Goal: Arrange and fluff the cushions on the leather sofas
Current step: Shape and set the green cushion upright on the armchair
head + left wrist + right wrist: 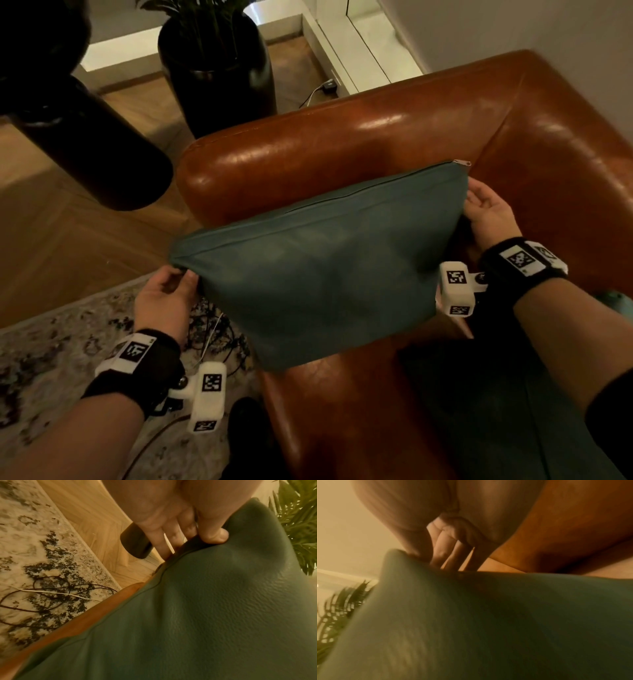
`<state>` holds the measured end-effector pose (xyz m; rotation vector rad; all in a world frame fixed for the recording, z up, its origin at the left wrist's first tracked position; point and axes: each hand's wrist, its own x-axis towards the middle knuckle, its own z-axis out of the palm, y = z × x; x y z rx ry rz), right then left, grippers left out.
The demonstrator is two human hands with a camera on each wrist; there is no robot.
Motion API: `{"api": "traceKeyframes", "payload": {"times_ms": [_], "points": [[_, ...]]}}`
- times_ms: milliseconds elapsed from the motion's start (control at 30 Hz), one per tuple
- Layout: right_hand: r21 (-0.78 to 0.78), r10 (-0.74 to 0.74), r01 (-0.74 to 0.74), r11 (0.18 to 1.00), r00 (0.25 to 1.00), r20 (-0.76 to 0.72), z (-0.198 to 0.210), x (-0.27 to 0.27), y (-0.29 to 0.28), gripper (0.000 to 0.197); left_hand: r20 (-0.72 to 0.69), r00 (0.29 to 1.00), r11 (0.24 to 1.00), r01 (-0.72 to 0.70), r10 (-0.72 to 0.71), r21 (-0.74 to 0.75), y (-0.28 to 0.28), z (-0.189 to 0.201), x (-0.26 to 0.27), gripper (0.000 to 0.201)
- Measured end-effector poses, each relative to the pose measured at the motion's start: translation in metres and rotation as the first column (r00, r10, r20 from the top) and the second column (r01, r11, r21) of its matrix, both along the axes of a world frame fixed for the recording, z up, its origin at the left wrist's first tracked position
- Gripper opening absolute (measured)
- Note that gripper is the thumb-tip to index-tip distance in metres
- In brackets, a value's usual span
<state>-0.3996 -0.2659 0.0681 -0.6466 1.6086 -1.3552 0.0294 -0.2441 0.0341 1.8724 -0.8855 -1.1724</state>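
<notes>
Both hands pinch the teal cushion [322, 274] by its corners; only the head view shows its zipper [460, 163].

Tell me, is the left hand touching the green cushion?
Touching. The left wrist view shows the left hand pinching a corner of the green cushion, thumb pressed on the fabric.

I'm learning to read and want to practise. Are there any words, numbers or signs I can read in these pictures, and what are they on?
No readable words or numbers anywhere.
The black-and-white square patterns on the wrist bands and white camera blocks are codes, not letters.
The teal cushion, held at its corners by the left hand and right hand, shows no label.
The brown leather sofa and black planter carry no text.
</notes>
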Motion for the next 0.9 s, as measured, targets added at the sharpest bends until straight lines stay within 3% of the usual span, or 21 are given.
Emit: {"api": "traceKeyframes", "payload": {"times_ms": [133,267,400,467,533,567,633,700,767,833,900], "points": [[-0.038,0.025,-0.026,0.999,0.999,-0.03,0.007,-0.001,-0.009,0.039,-0.011,0.999,0.999,0.032,-0.032,0.006,-0.007,0.004,-0.001,0.028],[0.023,0.041,-0.035,0.999,0.932,-0.361,0.009,-0.005,-0.016,0.04,-0.074,0.997,1.0,-0.002,0.003,0.011,-0.009,0.004,-0.001,0.027],[0.194,0.184,-0.055,0.979,0.638,-0.748,0.035,-0.019,-0.016,0.033,-0.089,0.995,0.999,-0.035,0.036,0.018,-0.008,0.001,0.008,0.021],[0.301,0.314,-0.109,0.947,0.492,-0.812,0.048,-0.023,-0.018,0.033,-0.066,0.997,1.0,-0.026,0.026,0.01,-0.008,0.001,0.009,0.023],[0.349,0.383,-0.158,0.924,0.406,-0.83,0.054,-0.023,-0.02,0.036,-0.052,0.998,1.0,-0.019,0.019,-0.005,-0.008,0.001,0.006,0.022],[0.354,0.39,-0.165,0.921,0.415,-0.822,0.051,-0.023,-0.022,0.039,-0.051,0.999,1.0,-0.015,0.014,-0.015,-0.008,0.002,0.004,0.02],[0.346,0.377,-0.16,0.924,0.525,-0.763,0.04,-0.022,-0.022,0.048,-0.04,0.999,0.999,0.032,-0.033,-0.044,-0.008,0.0,0.004,0.012],[0.351,0.377,-0.2,0.915,0.733,-0.566,0.021,-0.02,-0.014,0.054,-0.016,0.993,0.993,0.117,-0.117,-0.023,-0.001,-0.008,0.005,0.027],[0.32,0.305,-0.22,0.922,0.92,-0.246,-0.001,-0.017,-0.002,0.05,-0.041,0.981,0.981,0.19,-0.189,0.029,0.01,-0.018,0.002,0.045],[0.295,0.212,-0.18,0.938,0.974,-0.082,-0.014,-0.005,0.009,0.028,-0.059,0.983,0.983,0.176,-0.173,0.06,0.018,-0.027,-0.002,0.05],[0.298,0.173,-0.118,0.947,0.971,-0.165,-0.023,0.005,0.012,0.023,-0.014,0.993,0.992,0.119,-0.119,0.046,0.018,-0.029,-0.01,0.037]]}}
